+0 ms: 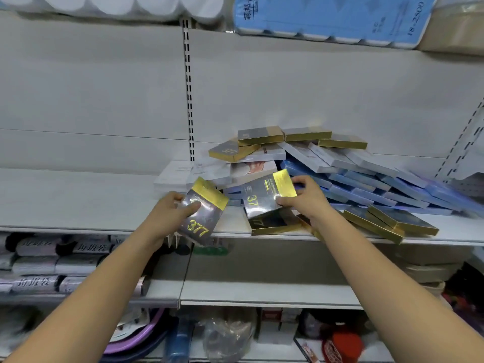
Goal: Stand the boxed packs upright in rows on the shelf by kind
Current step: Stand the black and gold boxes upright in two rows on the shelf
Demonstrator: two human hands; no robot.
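Gold packs (260, 136): two held, four atop the heap (301, 153), at least three flat at the shelf's (78, 205) front edge.
Blue packs (366, 187): overlapped fan toward the right end; uncountable.
White packs (183, 174): several, mid-heap.
Left hand (170, 208): curled round left pack (204, 216), thumb on face, over front edge.
Right hand (303, 197): pinches right pack (264, 197) by its gold end.

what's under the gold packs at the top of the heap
Under the gold packs, white packs lie slanted over blue packs. Anything deeper is covered.
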